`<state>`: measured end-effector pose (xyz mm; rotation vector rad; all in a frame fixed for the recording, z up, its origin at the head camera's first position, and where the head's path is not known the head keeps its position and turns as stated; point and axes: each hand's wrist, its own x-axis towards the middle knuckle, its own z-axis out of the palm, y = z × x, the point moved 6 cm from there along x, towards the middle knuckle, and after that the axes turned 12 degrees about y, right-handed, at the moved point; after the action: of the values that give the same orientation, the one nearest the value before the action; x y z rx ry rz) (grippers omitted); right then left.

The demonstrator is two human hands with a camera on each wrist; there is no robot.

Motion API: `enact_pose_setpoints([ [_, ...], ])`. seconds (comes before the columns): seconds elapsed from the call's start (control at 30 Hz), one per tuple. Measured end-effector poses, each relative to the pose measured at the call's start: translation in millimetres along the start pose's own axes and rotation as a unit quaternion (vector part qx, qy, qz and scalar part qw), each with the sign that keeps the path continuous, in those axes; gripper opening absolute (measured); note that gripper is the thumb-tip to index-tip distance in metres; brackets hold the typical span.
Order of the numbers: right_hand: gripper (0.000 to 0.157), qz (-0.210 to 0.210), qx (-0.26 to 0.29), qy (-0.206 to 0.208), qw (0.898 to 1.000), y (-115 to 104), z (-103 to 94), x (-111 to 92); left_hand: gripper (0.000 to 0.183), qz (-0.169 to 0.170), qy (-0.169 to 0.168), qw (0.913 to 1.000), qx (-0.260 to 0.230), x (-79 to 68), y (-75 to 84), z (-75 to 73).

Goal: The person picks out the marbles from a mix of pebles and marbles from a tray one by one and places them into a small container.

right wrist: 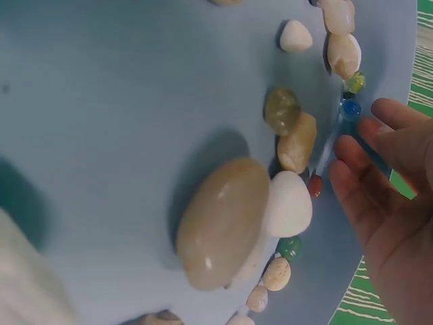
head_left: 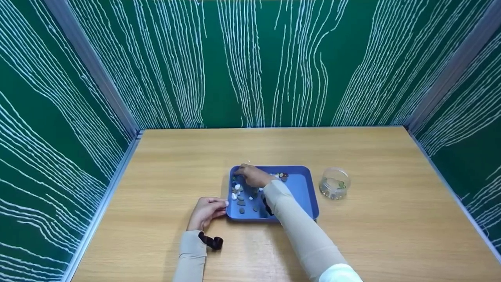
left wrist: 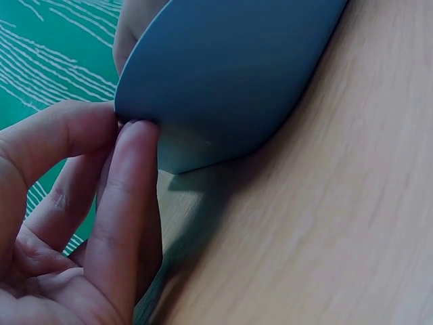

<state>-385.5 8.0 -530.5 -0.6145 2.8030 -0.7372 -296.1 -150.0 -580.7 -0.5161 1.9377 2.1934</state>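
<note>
A blue tray on the table holds scattered pebbles and glass beads. At its near left edge, my left hand pinches the rim between thumb and fingers. My right hand reaches over the far left part of the tray. In the right wrist view its fingers are loosely bent beside a blue glass bead, with nothing visible in their grasp. A large tan pebble, a white pebble and a green stone lie near that hand. The right forearm hides part of the tray.
A clear round container with some greenish and clear pieces inside stands to the right of the tray. Green panels with white lines enclose the wooden table at the back and sides.
</note>
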Motion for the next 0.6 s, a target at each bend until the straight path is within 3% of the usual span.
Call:
enact_pose_setpoints([
  [0.07, 0.047, -0.012, -0.005, 0.005, 1.0, -0.1, 0.2, 0.0, 0.019, 0.001, -0.003, 1.0, -0.003, 0.3, 0.0, 0.7],
  [0.3, 0.039, -0.121, -0.015, 0.055, 0.991, -7.4, 0.4, -1.2, 0.013, 0.006, -0.016, 0.9998, -0.009, -1.4, -0.1, 2.7],
  [0.6, 0.03, -0.079, -0.004, 0.044, 0.996, 0.9, 3.9, -0.3, 0.007, 0.003, -0.005, 0.9999, -0.011, -0.4, 0.0, 1.1],
])
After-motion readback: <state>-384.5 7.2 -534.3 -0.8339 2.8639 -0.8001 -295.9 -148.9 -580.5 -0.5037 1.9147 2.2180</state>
